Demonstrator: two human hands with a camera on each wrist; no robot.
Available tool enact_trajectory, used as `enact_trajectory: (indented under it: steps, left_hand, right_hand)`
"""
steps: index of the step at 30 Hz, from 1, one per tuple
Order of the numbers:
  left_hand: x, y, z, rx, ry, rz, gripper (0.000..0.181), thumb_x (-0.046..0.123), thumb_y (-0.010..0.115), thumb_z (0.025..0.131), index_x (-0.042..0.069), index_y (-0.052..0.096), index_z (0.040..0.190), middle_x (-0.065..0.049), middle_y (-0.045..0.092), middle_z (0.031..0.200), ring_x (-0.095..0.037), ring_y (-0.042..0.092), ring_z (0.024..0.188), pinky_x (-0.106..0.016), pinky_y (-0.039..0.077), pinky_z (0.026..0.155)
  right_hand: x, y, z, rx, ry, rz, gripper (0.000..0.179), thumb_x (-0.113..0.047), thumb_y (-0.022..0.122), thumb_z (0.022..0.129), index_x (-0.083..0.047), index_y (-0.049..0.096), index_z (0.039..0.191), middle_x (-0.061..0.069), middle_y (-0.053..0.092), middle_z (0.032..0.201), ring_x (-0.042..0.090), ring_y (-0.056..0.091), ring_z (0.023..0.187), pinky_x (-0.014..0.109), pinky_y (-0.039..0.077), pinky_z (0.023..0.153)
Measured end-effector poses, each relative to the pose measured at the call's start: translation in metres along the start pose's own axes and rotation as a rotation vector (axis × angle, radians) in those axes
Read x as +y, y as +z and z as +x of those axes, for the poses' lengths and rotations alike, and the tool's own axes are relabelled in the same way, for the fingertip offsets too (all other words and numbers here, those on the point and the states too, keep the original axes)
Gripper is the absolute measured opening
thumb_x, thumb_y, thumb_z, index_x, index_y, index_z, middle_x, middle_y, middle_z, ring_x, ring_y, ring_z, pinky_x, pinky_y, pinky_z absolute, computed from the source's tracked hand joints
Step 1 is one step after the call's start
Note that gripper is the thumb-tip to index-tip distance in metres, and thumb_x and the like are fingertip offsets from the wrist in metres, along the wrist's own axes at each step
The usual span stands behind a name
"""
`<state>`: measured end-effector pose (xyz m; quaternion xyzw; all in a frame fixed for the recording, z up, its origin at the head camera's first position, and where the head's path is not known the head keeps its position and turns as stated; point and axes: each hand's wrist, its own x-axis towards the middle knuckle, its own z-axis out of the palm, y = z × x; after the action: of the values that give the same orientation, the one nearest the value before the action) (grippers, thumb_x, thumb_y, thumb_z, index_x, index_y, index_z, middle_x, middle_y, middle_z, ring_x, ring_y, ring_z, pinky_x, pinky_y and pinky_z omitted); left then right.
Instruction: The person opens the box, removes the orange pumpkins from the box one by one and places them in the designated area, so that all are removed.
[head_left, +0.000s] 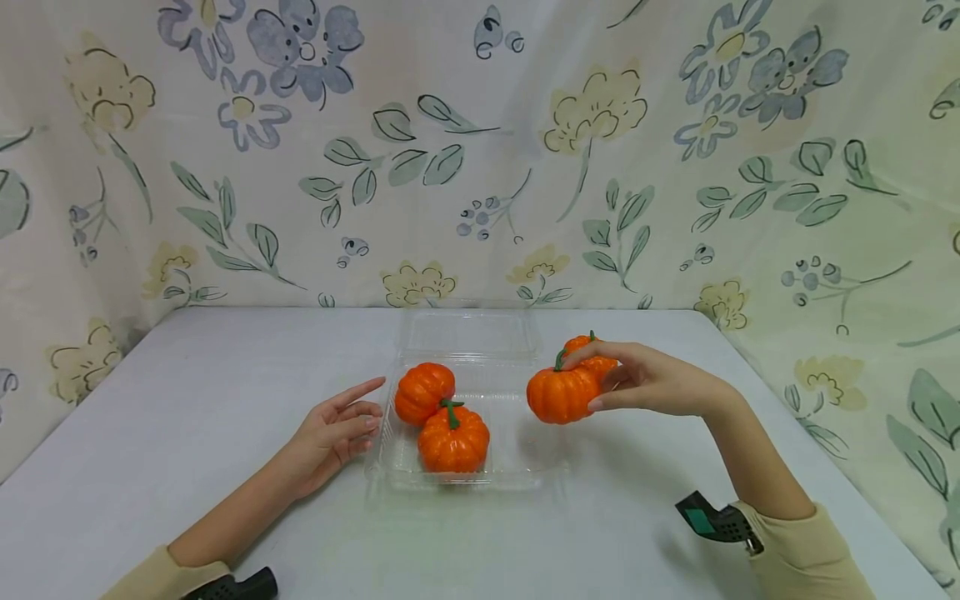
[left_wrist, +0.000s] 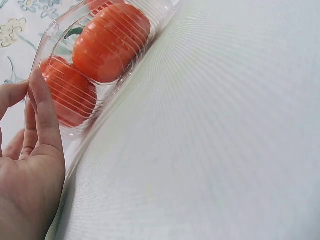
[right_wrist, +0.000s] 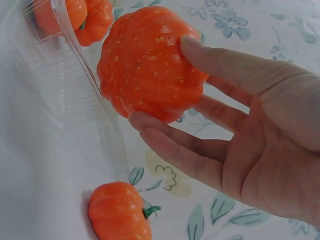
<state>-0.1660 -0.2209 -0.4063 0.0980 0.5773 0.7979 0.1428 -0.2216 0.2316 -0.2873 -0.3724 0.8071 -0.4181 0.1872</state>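
A small orange toy pumpkin (head_left: 558,395) with a green stem is pinched between the thumb and fingers of my right hand (head_left: 648,379), over the right side of a clear plastic clamshell box (head_left: 517,454). The right wrist view shows the speckled side of this held pumpkin (right_wrist: 150,65). Two more pumpkins, one behind (head_left: 424,393) and one in front (head_left: 453,440), sit in the left half of the box. My left hand (head_left: 330,437) is at the box's left wall, fingers loosely extended; its fingertips (left_wrist: 40,90) appear to touch the wall.
Another pumpkin (right_wrist: 120,212) lies on the white table (head_left: 240,367) to the right of the box, partly hidden behind my right hand in the head view. The box's lid (head_left: 468,333) lies folded back behind it. A floral curtain (head_left: 480,167) hangs along the table's far edge.
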Motion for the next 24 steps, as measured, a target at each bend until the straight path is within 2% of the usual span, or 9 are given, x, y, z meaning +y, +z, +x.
enact_trajectory:
  steps: [11, 16, 24]
  left_hand:
    - [0.0010, 0.0016, -0.0003, 0.007, -0.007, 0.012, 0.051, 0.002, 0.056, 0.107, 0.018, 0.050, 0.155, 0.002, 0.067, 0.109, -0.007, 0.067, 0.089, -0.020, 0.060, 0.082]
    - [0.0008, 0.0015, -0.0003, 0.009, -0.008, 0.006, 0.051, 0.002, 0.057, 0.107, 0.018, 0.050, 0.155, 0.002, 0.067, 0.109, -0.007, 0.067, 0.090, -0.020, 0.061, 0.082]
    - [-0.0003, 0.0007, 0.0000, 0.002, 0.002, 0.001, 0.049, 0.002, 0.056, 0.107, 0.022, 0.055, 0.151, 0.002, 0.067, 0.109, -0.007, 0.067, 0.091, -0.020, 0.061, 0.082]
  right_hand:
    - [0.0013, -0.0022, -0.0014, -0.038, -0.043, -0.030, 0.050, -0.008, 0.075, 0.098, -0.014, 0.060, 0.146, 0.014, 0.056, 0.143, 0.029, 0.069, 0.107, 0.036, 0.061, 0.091]
    - [-0.0001, -0.0030, -0.0022, 0.001, -0.054, -0.134, 0.054, -0.013, 0.080, 0.095, -0.018, 0.063, 0.145, 0.008, 0.059, 0.140, 0.022, 0.068, 0.105, 0.035, 0.061, 0.093]
    - [-0.0010, 0.0004, 0.0002, 0.051, -0.032, -0.172, 0.047, -0.017, 0.079, 0.095, -0.021, 0.067, 0.140, 0.007, 0.061, 0.139, 0.024, 0.067, 0.107, 0.039, 0.060, 0.095]
